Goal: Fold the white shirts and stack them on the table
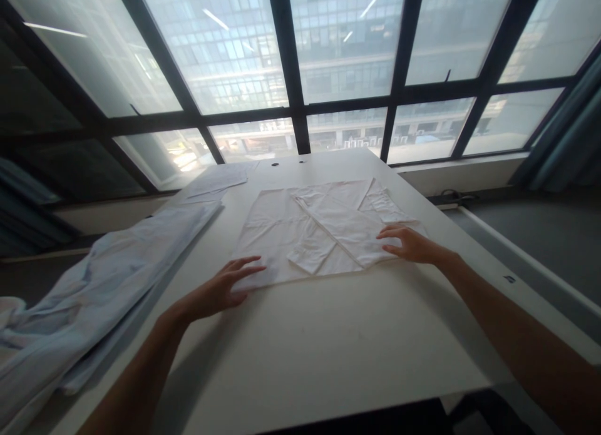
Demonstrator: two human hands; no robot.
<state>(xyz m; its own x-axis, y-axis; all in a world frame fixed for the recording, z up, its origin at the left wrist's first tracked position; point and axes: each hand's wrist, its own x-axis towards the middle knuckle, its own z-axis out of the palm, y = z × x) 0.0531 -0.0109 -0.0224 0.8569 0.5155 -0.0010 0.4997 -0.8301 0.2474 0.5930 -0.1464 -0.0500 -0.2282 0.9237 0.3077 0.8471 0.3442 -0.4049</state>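
A white long-sleeved garment [277,235], which looks like a shirt, lies spread on the white table with its sleeves folded across it. One cuff [307,256] points toward the near edge, and another folded sleeve end [382,203] lies at the far right. My left hand [225,283] is at the garment's near left corner, fingers apart and stretched over the cloth. At the near right side, my right hand [406,242] has its fingers spread on or just above the fabric. Neither hand grips anything.
A heap of pale garments [107,285] runs along the table's left edge. Behind it lie flat pale sheets [216,179]. The white table [300,347] reaches toward large dark-framed windows. Curtains [563,134] hang at the right, and a white bar [526,260] runs beside the table.
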